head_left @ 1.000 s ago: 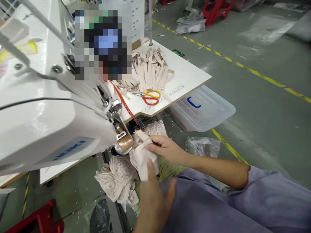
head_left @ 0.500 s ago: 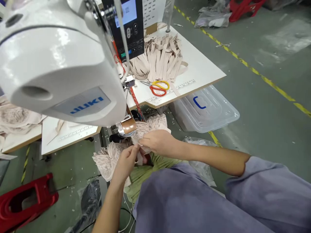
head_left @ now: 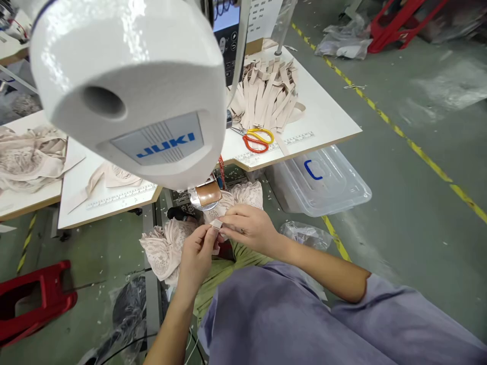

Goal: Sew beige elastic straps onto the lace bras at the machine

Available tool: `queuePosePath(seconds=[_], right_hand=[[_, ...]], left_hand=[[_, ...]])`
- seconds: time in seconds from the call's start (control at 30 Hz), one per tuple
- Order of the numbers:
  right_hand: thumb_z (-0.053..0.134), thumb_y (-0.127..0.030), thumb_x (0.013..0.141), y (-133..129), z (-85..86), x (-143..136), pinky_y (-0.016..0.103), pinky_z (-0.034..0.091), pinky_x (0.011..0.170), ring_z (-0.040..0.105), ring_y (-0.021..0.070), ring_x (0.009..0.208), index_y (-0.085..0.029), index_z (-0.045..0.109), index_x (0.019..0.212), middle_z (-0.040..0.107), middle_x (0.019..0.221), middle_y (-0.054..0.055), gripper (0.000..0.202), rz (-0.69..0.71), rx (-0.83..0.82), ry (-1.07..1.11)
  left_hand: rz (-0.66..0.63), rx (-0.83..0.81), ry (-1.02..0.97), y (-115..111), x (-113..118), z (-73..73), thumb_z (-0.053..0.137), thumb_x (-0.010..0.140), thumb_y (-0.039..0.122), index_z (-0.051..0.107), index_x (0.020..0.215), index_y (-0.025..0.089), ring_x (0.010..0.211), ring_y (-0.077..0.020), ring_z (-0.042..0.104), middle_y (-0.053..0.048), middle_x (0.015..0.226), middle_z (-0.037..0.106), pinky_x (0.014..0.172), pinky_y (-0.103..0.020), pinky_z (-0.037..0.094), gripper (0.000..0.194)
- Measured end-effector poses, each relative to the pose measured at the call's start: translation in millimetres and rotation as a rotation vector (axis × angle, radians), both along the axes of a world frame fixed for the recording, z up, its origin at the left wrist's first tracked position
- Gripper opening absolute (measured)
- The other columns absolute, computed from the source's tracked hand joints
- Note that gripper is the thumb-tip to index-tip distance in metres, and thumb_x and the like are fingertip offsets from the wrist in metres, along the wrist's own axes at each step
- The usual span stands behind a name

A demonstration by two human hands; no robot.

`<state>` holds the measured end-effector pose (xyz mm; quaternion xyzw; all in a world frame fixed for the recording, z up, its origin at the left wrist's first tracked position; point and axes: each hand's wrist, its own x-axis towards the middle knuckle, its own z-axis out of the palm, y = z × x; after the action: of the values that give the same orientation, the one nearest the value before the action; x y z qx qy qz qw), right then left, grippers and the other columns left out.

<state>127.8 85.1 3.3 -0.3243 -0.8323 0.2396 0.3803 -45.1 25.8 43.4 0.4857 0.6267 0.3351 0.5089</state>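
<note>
My left hand (head_left: 198, 251) pinches a pale beige fabric strap (head_left: 216, 223), its folded end showing between thumb and forefinger. Close beside it, my right hand (head_left: 249, 228) has its fingers closed on the same strap from the other side. Both hands are just below the sewing machine's lower arm with its copper-coloured plate (head_left: 208, 193). Beige lace bra cups (head_left: 169, 248) hang to the left of my hands, and more lace (head_left: 247, 195) lies behind my right hand. The rest of the strap is hidden by my fingers.
The white sewing machine head (head_left: 152, 111) looms above. Scissors (head_left: 258, 140) and a pile of beige straps (head_left: 266, 96) lie on the white table (head_left: 327, 119). A clear lidded box (head_left: 331, 182) stands below its edge. Red stools (head_left: 41, 299) stand on the floor.
My hands have turned the strap so its pale folded end now points up between the fingertips. The camera view has shifted, with the machine head appearing further right.
</note>
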Motion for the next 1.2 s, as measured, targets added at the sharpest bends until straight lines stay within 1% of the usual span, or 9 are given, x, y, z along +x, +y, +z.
queuePosePath(seconds=[0.23,0.33,0.47,0.57,0.63,0.77,0.87,1.03,1.2], right_hand=[[0.057,-0.028,0.096,9,-20.1,-1,0.027,0.049,0.065,0.066,0.0136,0.075,-0.025,0.074,0.092,0.076,0.087,0.0,0.017,0.059,0.242,-0.024],[0.046,-0.033,0.101,63,-23.1,23,0.026,0.05,0.074,0.067,0.0148,0.09,-0.025,0.071,0.109,0.075,0.101,0.002,0.028,0.052,0.148,-0.206],[0.032,-0.024,0.103,166,-7.1,61,0.038,0.047,0.089,0.062,0.0252,0.106,-0.011,0.06,0.125,0.064,0.123,0.019,0.038,-0.448,-0.098,-0.649],[0.043,-0.02,0.097,216,8.1,72,0.039,0.046,0.085,0.062,0.0316,0.103,-0.005,0.063,0.113,0.064,0.114,0.026,0.03,-0.457,-0.136,-0.748],[0.05,-0.021,0.093,226,16.3,76,0.036,0.046,0.081,0.064,0.0313,0.098,-0.005,0.063,0.108,0.067,0.107,0.025,0.026,-0.427,-0.136,-0.752],[0.054,-0.025,0.092,190,26.0,86,0.031,0.047,0.078,0.066,0.0263,0.094,-0.007,0.06,0.111,0.07,0.104,0.018,0.026,-0.377,-0.152,-0.738],[0.05,-0.03,0.094,120,29.8,95,0.03,0.049,0.075,0.067,0.0219,0.089,-0.013,0.057,0.117,0.07,0.105,0.012,0.03,-0.317,-0.197,-0.668],[0.062,-0.032,0.085,7,35.0,95,0.033,0.053,0.074,0.068,0.0228,0.092,-0.021,0.058,0.118,0.068,0.113,0.009,0.035,0.038,-0.312,-0.507],[0.06,-0.032,0.09,-21,27.9,71,0.036,0.055,0.078,0.068,0.0238,0.1,-0.02,0.057,0.121,0.067,0.119,0.011,0.033,0.079,-0.262,-0.434]], left_hand=[[0.055,-0.017,0.146,7,-3,-10.2,0.051,0.092,0.054,0.056,0.067,0.019,0.059,-0.0134,0.049,0.002,0.06,0.052,0.055,-0.023,0.038,0.043],[0.054,-0.054,0.182,10,-18,-15.7,0.053,0.09,0.058,0.059,0.069,0.019,0.058,-0.0132,0.048,0.002,0.06,0.053,0.055,-0.023,0.037,0.044],[0.06,-0.06,0.158,10,-30,-16.0,0.055,0.087,0.063,0.062,0.074,0.018,0.061,-0.0148,0.049,0.0,0.065,0.057,0.057,-0.023,0.039,0.047],[0.082,-0.083,0.02,7,-28,-14.4,0.058,0.084,0.064,0.065,0.08,0.019,0.063,-0.0151,0.05,-0.002,0.071,0.061,0.056,-0.023,0.039,0.046],[0.103,-0.089,-0.049,8,-25,-14.6,0.059,0.084,0.064,0.065,0.077,0.019,0.061,-0.0137,0.048,-0.001,0.068,0.059,0.055,-0.022,0.038,0.046],[0.156,-0.122,-0.185,11,-19,-13.9,0.062,0.084,0.062,0.062,0.069,0.017,0.057,-0.0106,0.042,0.001,0.062,0.054,0.053,-0.02,0.035,0.047],[0.188,-0.137,-0.346,12,-16,-11.2,0.066,0.083,0.055,0.061,0.069,0.016,0.058,-0.009,0.042,0.001,0.064,0.053,0.053,-0.019,0.034,0.041],[0.194,-0.21,-0.443,16,-12,-11.6,0.064,0.084,0.05,0.062,0.073,0.015,0.055,-0.0077,0.041,0.001,0.065,0.053,0.049,-0.018,0.031,0.036],[0.19,-0.214,-0.431,14,-6,-10.2,0.064,0.084,0.047,0.061,0.073,0.016,0.06,-0.008,0.044,0.001,0.069,0.055,0.054,-0.018,0.036,0.034]])
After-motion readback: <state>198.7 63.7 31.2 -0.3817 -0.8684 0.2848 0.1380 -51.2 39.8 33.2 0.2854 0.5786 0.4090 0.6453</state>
